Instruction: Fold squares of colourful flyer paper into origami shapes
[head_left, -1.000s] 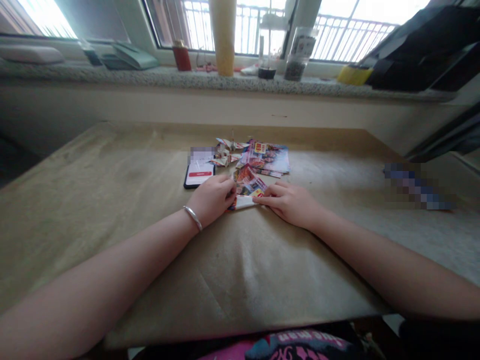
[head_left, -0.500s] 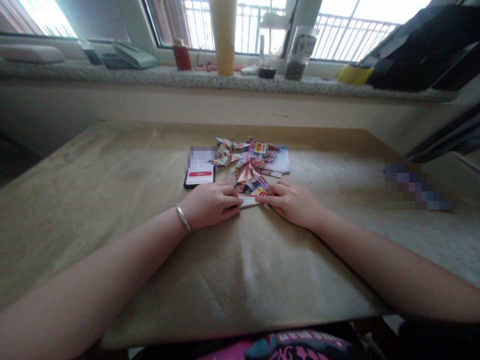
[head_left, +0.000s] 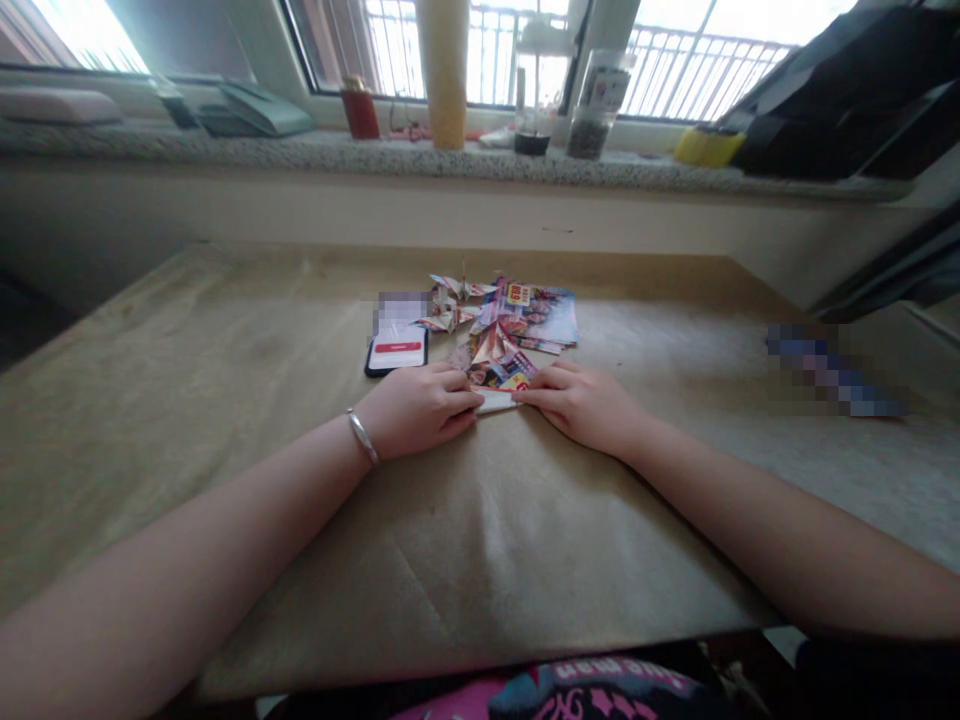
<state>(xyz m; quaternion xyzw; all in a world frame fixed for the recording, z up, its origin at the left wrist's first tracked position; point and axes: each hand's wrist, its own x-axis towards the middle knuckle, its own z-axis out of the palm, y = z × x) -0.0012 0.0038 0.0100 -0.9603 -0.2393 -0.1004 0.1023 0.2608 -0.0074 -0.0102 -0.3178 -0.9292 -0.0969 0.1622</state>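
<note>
A printed sheet of paper (head_left: 495, 376) lies on the table between my hands, its near edge folded up to show a white strip. My left hand (head_left: 427, 408), with a silver bangle at the wrist, pinches the left end of that fold. At the right end, my right hand (head_left: 576, 402) presses thumb and fingers together on the paper. Fingertips of both hands cover the sheet's ends. Just beyond are folded paper cranes (head_left: 448, 318), one behind another. A stack of printed sheets (head_left: 551, 315) lies behind to the right.
A phone (head_left: 397, 352) with a lit screen lies beyond my left hand. A blurred flat object (head_left: 832, 372) is at the table's right side. Bottles, including a red one (head_left: 361, 110), and a yellow item (head_left: 705, 147) stand along the stone windowsill (head_left: 300, 160).
The view has shifted very slightly. Both hands keep their hold on the folded edge, with hardly any visible movement.
</note>
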